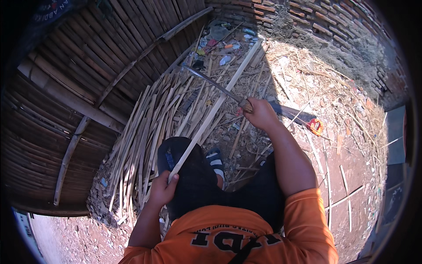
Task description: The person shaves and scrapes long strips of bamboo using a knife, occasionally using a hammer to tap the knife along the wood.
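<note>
Head view, biggest first: a dark slatted wall [83, 83] stands at left, a heap of loose strips [140, 132] along its foot. One long pale strip [206, 119] slants away over the left leg [176, 152], and a long knife [206, 78] crosses it partway up (whether the edge bites, I cannot tell). An orange-handled saw [295, 114] lies to the right. The left hand [163, 188] grips the strip's near end; the right hand [260, 114] is wrapped around the knife's handle. Trimming or shaving the strip seems the step in hand; the next stroke calls for a steady left grip and a shallow blade angle.
</note>
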`<state>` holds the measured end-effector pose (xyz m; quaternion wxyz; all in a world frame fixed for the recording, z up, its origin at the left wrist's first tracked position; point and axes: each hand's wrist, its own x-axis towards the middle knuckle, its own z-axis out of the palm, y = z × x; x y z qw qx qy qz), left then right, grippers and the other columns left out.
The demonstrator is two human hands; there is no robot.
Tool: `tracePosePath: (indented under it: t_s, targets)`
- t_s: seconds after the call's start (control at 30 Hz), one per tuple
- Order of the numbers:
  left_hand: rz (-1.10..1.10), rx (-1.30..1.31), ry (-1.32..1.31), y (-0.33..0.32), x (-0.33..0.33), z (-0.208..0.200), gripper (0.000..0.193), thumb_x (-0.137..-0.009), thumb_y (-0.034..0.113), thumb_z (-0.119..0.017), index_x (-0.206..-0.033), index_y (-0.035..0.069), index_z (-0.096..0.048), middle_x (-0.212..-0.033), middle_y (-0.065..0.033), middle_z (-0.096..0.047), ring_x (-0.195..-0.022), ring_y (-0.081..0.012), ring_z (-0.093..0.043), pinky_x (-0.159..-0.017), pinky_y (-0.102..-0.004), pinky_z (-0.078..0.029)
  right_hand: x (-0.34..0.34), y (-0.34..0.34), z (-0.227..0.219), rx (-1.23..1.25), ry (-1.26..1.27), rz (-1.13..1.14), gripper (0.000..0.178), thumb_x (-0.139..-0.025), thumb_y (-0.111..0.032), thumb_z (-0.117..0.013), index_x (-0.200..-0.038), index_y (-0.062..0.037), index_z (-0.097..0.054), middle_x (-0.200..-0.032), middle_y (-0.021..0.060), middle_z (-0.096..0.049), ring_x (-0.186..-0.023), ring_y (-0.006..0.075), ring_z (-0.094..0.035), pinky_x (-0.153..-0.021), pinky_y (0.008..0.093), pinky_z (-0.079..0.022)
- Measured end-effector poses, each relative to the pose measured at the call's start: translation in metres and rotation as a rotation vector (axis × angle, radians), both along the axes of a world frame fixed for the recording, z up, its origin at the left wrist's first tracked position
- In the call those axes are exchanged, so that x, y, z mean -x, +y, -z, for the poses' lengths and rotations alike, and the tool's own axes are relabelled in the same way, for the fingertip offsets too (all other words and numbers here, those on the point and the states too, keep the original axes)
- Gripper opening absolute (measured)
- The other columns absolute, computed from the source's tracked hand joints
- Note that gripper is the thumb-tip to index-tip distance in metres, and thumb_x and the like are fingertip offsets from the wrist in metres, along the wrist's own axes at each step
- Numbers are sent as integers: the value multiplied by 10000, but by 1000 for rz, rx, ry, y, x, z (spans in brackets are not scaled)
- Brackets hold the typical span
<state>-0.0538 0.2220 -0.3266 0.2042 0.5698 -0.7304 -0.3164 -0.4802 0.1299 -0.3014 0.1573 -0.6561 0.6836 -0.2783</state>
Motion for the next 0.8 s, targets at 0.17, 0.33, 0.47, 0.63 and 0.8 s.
tracePosePath:
  t_s: [0.17, 0.33, 0.47, 0.63, 0.8]
  targets:
    - [-22, -96, 32, -3, -3, 0, 442, -1026, 426, -619, -869, 13, -613, -582, -103, -564, -533, -206, -549, -538, -379, -419, -68, 18, 4, 1, 207, -487, 298, -800, -225, -732, -1041, -81, -632, -852, 203, -688, -857, 437, -682, -770, 528, -534]
    - [4, -30, 10, 5, -7, -1, 441, -1037, 413, -601, -856, 11, -599, -581, -109, -552, -538, -191, -530, -539, -373, -413, -35, 2, 18, 63, 92, -388, 233, -840, -226, -713, -987, -61, -641, -849, 220, -691, -887, 435, -690, -812, 524, -539]
    - [-50, -11, 39, 0, -9, 11, 443, -1042, 408, -590, -847, 11, -589, -585, -116, -550, -542, -192, -538, -537, -378, -415, -4, -15, 17, 46, -100, 26, 305, -843, -246, -754, -1037, -36, -651, -894, 243, -707, -901, 445, -688, -830, 517, -543]
    - [-54, 0, 44, -2, -4, 6, 445, -1038, 412, -594, -847, 10, -586, -583, -127, -553, -534, -218, -559, -533, -389, -418, -73, 7, 14, 9, 188, -426, 243, -803, -189, -717, -946, -25, -610, -810, 217, -667, -843, 423, -691, -763, 518, -527]
    - [1, 24, -42, 4, -8, 1, 456, -1022, 430, -613, -855, 6, -593, -594, -146, -573, -543, -269, -597, -542, -400, -436, -47, 1, 9, -14, 119, -394, 220, -813, -200, -674, -973, -54, -639, -827, 226, -690, -872, 442, -690, -789, 530, -539]
